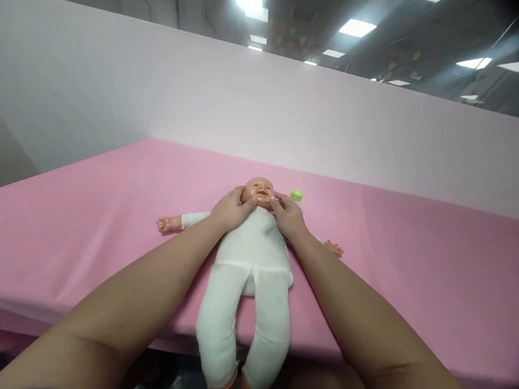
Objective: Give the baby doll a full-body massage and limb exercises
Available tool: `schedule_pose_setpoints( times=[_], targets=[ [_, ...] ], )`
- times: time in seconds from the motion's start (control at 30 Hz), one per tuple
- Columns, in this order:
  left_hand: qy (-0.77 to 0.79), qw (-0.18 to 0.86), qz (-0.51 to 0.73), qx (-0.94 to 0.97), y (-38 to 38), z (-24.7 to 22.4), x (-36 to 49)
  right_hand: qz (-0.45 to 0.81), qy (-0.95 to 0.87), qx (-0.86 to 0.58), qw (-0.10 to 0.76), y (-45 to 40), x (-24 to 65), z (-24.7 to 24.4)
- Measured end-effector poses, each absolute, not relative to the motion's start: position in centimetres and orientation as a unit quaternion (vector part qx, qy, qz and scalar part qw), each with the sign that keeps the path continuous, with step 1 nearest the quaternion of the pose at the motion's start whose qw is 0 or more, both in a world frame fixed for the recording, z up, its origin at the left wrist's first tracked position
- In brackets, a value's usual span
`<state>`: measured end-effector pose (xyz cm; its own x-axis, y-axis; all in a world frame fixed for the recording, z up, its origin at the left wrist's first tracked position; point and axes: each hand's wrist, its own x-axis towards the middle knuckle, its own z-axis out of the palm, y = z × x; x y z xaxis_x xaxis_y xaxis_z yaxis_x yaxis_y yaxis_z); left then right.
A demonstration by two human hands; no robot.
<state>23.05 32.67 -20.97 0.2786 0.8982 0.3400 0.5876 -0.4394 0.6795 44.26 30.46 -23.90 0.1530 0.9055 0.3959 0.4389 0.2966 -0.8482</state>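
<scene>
A baby doll (256,239) with a white cloth body lies on its back on the pink-covered table (119,187). Its hard plastic head points away from me, and its legs hang over the near edge. My left hand (232,209) cups the left side of the head, thumb along the jaw. On the opposite side, my right hand (288,215) holds the head the same way, thumb by the chin. The fingers of both hands are partly hidden behind the head. The doll's arms stretch out to either side.
A small bottle with a green cap (296,195) stands just beyond my right hand. Behind the table runs a white partition (216,102). The pink cloth drops over the table's near edge, close to my legs.
</scene>
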Motion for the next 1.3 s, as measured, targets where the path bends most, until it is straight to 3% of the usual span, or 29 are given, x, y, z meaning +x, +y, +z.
schedule_pose_setpoints(
  times=[0.43, 0.8, 1.03, 1.2, 1.3],
  targets=[
    [0.479, 0.215, 0.356, 0.773, 32.6, -20.8, 23.0, 0.234, -0.601, -0.561, 0.519, 30.2, 43.9, -23.6],
    [0.481, 0.221, 0.36, 0.768, 32.7, -20.9, 23.0, 0.171, -0.616, -0.588, 0.495, 29.8, 43.9, -22.9],
    [0.473, 0.228, 0.372, 0.765, 32.9, -21.2, 23.0, 0.083, -0.64, -0.597, 0.476, 29.4, 44.3, -22.1],
    [0.477, 0.216, 0.363, 0.771, 32.7, -21.0, 22.9, -0.082, -0.631, -0.57, 0.52, 29.4, 46.6, -21.0],
    [0.476, 0.213, 0.365, 0.771, 32.7, -20.8, 22.9, -0.115, -0.624, -0.601, 0.485, 29.8, 48.2, -21.0]
  ],
)
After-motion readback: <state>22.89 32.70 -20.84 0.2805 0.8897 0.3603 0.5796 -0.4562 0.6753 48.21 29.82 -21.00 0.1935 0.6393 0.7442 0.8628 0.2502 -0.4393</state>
